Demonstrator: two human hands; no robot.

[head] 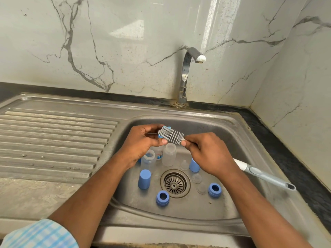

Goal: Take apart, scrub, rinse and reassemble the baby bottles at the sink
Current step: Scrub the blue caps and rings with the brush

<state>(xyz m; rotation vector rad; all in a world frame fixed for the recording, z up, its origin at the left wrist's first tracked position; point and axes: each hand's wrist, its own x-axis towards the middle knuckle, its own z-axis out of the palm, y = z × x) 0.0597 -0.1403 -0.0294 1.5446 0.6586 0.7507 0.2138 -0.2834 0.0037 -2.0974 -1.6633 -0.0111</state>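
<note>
Over the sink basin (pixel 223 133), my right hand (pixel 209 153) grips the grey bottle brush (pixel 171 135) just below its bristles; the handle (pixel 268 178) trails to the right. My left hand (pixel 143 140) holds a small blue part (pixel 160 135), mostly hidden, against the brush tip. Below stand three clear bottle bodies (pixel 169 154), (pixel 147 161), (pixel 159 153). Two blue caps (pixel 144 179), (pixel 194 166), two blue collar rings (pixel 162 198), (pixel 214 190) and clear teats (pixel 197 178) lie around the drain (pixel 174 183).
The tap (pixel 187 76) stands behind the basin, its spout (pixel 200 59) dry. A ribbed steel draining board (pixel 53 140) stretches to the left. Marble wall tiles close in behind and on the right, with a dark counter strip (pixel 286 149) beside the sink.
</note>
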